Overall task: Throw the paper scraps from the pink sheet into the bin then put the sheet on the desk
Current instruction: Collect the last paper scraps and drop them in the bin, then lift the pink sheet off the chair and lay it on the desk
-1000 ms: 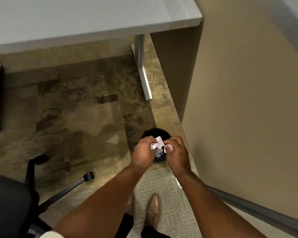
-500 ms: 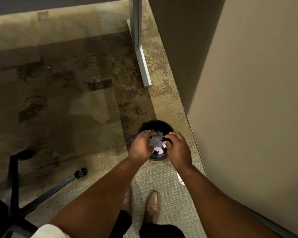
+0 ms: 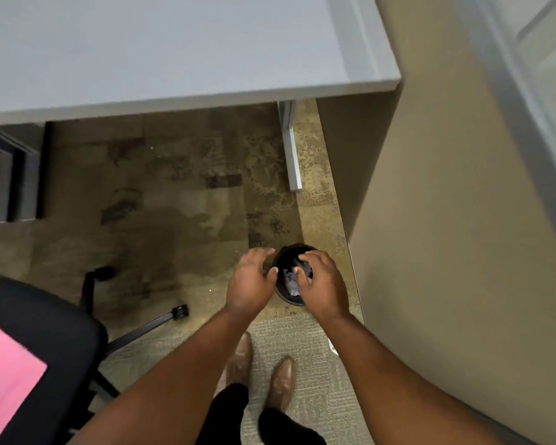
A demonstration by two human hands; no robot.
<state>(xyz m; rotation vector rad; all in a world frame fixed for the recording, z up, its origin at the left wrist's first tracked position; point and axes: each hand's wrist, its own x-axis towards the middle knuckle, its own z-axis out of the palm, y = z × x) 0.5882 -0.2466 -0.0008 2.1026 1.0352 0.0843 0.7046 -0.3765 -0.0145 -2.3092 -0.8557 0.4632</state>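
Both our hands, left hand (image 3: 250, 281) and right hand (image 3: 321, 284), hang open and empty over the small round black bin (image 3: 290, 275) holding white paper scraps (image 3: 292, 281); the pink paper sheet (image 3: 4, 377) lies on the black chair (image 3: 49, 335).

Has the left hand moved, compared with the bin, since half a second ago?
Yes. The left hand was over the rim of the bin with the fingers curled above the scraps; now it is open and beside the bin, on its left, away from the opening.

Bare forearms (image 3: 180, 374), black trousers (image 3: 228, 409), brown leather shoes (image 3: 281, 380) (pointed, w/ sheen)
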